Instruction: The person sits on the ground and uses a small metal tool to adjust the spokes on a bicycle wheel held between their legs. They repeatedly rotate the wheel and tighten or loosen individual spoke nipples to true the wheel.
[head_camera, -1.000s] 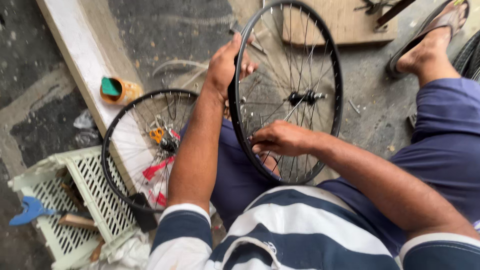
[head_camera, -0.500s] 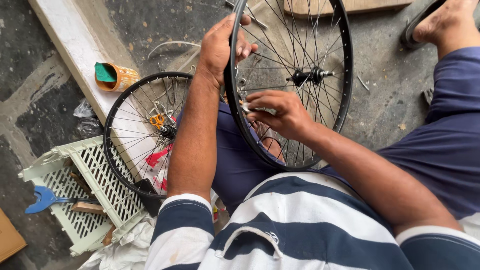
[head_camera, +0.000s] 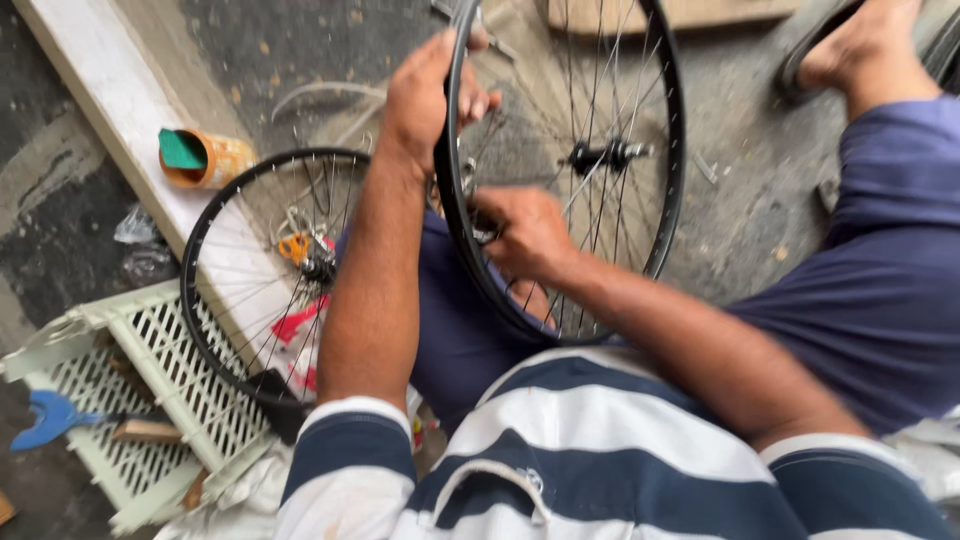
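- Person is sitting on the floor (head_camera: 760, 215) w/ a black bicycle wheel (head_camera: 665, 150) standing upright betw. the knees, rim leaning twd the body.
- Left hand (head_camera: 425, 100) is wrapping the rim near the top; thumb & fingers are closing round it, steadying the wheel.
- Right hand (head_camera: 525, 232) is reaching in among the spokes close to the near side of the rim, fingers curling tight as if pinching a nipple or small tool. What is being pinched: cannot tell, it is hidden by the knuckles.
- Hub (head_camera: 610, 155) is sitting mid-wheel, axle ends sticking out both sides.
- Second wheel (head_camera: 205, 250) is lying flat on the floor to the left, partly over a pale plastic crate (head_camera: 90, 335); orange-handled pliers (head_camera: 292, 247) are showing thru its spokes.
- Blue-handled tool (head_camera: 45, 420) is resting in the crate; an orange cup (head_camera: 215, 160) is lying tipped on the white kerb (head_camera: 100, 80).
- Risk 1: the wheel is being held at one pt only. If the left grip slackens, the rim is prob. rolling or tipping sideways.
- Risk 2: right fingers are sitting betw. spokes. Any spin of the wheel is likely trapping them.
- Risk 3: a small part slipping from the pinch is prob. dropping into floor grit & getting lost.
- Risk 4: bare foot (head_camera: 850, 45) is resting near the rim. A falling wheel could be striking it.
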